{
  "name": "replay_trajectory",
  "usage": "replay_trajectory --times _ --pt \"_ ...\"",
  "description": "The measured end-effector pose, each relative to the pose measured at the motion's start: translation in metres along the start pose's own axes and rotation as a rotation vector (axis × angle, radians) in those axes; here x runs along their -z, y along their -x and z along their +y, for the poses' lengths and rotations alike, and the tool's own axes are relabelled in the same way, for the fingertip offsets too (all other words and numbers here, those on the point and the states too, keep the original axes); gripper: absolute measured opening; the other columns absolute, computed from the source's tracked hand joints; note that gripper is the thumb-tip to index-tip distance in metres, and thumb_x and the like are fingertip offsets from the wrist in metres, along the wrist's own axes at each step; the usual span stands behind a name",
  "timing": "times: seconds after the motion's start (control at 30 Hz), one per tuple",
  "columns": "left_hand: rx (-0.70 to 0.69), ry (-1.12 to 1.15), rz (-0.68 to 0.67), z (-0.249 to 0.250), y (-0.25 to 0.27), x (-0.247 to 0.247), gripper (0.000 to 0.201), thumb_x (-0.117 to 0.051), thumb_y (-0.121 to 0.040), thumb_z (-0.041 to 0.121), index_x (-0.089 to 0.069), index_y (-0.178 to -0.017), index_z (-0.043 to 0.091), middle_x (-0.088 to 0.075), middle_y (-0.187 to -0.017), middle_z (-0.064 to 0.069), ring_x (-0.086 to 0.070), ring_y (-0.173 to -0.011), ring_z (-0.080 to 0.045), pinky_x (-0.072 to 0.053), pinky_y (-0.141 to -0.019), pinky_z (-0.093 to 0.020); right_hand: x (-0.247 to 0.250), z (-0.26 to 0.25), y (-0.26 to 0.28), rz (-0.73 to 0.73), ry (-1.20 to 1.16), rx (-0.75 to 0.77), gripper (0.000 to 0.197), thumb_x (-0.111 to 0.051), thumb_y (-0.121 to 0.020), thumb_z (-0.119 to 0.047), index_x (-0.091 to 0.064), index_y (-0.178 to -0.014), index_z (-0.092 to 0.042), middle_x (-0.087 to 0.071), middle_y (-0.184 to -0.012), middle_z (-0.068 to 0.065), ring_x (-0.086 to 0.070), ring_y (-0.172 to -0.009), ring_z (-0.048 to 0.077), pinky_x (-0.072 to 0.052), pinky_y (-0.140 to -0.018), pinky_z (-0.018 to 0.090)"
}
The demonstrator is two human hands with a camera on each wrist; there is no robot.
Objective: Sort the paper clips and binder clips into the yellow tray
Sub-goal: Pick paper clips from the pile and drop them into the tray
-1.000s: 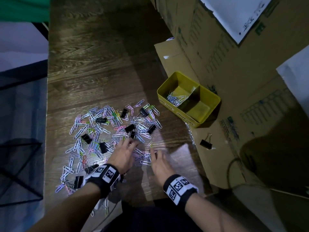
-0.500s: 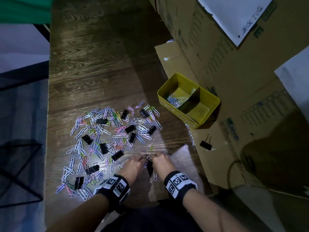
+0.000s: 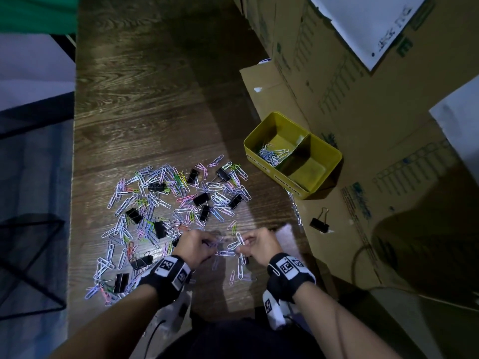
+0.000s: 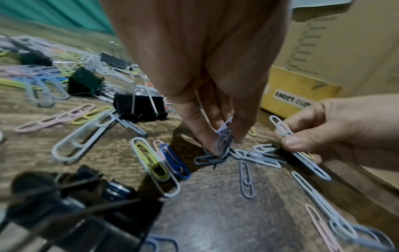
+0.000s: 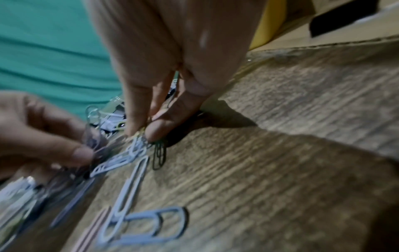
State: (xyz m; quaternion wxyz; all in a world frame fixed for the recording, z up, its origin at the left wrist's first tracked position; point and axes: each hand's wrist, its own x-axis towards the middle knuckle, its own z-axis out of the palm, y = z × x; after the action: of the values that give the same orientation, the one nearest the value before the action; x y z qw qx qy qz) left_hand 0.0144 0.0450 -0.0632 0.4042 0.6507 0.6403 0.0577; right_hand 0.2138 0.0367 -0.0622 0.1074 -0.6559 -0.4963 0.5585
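At lower centre, the left hand point(image 3: 194, 245) and right hand point(image 3: 259, 244) each pinch paper clips point(image 4: 223, 136) in a closed grip above the counter point(image 3: 160, 104); the yellow tray point(image 3: 329, 161) sits at right, beside scattered binder clips point(image 3: 201, 199).

A dark wood-grain counter point(image 3: 145, 107) fills the middle. Along its right side stand brown cardboard boxes point(image 3: 337, 81), printed with tables, with white paper sheets point(image 3: 363, 24) lying on them. A green cloth point(image 3: 36, 14) shows at top left.
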Motion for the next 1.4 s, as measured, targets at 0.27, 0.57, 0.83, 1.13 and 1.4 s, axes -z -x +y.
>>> replay_trajectory --times 0.27,0.57,0.83,1.13,1.4 --pt "0.317 0.773 -0.253 0.003 -0.011 0.038 0.022 -0.078 -0.06 0.004 -0.071 -0.08 -0.002 -0.068 -0.091 -0.027 -0.065 -0.066 -0.028 -0.059 -0.06 -0.033 0.029 0.0 0.001 0.095 -0.408 -0.032 0.032 -0.076 -0.071 0.003 -0.064 -0.1 0.006 -0.062 -0.073 0.004 -0.059 -0.047 -0.004 -0.049 -0.05 0.012" --pt "0.015 0.92 -0.186 0.136 -0.086 0.12 0.018 -0.067 -0.07 -0.002 -0.068 -0.088 0.003 -0.071 -0.072 -0.006 -0.065 -0.058 -0.013 -0.054 -0.053 -0.02 0.085 -0.056 0.029 0.237 -0.6 0.181 0.018 -0.078 -0.07 -0.002 -0.072 -0.084 -0.012 -0.074 -0.082 0.005 -0.068 -0.075 0.015 -0.058 -0.07 0.027" --pt "-0.233 0.041 -0.089 0.217 -0.171 0.1 0.011 -0.069 -0.079 0.012 -0.071 -0.089 0.009 -0.069 -0.09 -0.009 -0.065 -0.081 -0.019 -0.051 -0.069 -0.025 0.15 -0.118 0.012 0.424 -0.66 0.411 0.018 -0.073 -0.073 0.005 -0.069 -0.081 -0.011 -0.072 -0.067 -0.008 -0.066 -0.061 0.004 -0.053 -0.056 0.018" --pt "-0.381 -0.173 -0.021 0.182 -0.154 0.079 0.037 -0.051 -0.087 0.007 -0.06 -0.121 0.017 -0.064 -0.118 -0.01 -0.06 -0.106 -0.022 -0.038 -0.089 -0.014 0.183 -0.126 -0.076 0.6 -0.264 0.196 0.024 -0.075 -0.076 -0.006 -0.068 -0.098 -0.008 -0.068 -0.084 0.003 -0.067 -0.08 0.017 -0.056 -0.07 0.025" --pt "-0.661 -0.294 -0.012 0.074 -0.064 0.037 0.041 -0.044 -0.079 0.003 -0.062 -0.114 0.015 -0.066 -0.106 -0.007 -0.06 -0.096 -0.023 -0.048 -0.088 -0.032 0.15 -0.126 -0.09 0.418 0.346 0.189 0.043 -0.074 -0.079 -0.016 -0.062 -0.12 -0.012 -0.063 -0.122 0.01 -0.06 -0.11 0.024 -0.049 -0.094 0.033"
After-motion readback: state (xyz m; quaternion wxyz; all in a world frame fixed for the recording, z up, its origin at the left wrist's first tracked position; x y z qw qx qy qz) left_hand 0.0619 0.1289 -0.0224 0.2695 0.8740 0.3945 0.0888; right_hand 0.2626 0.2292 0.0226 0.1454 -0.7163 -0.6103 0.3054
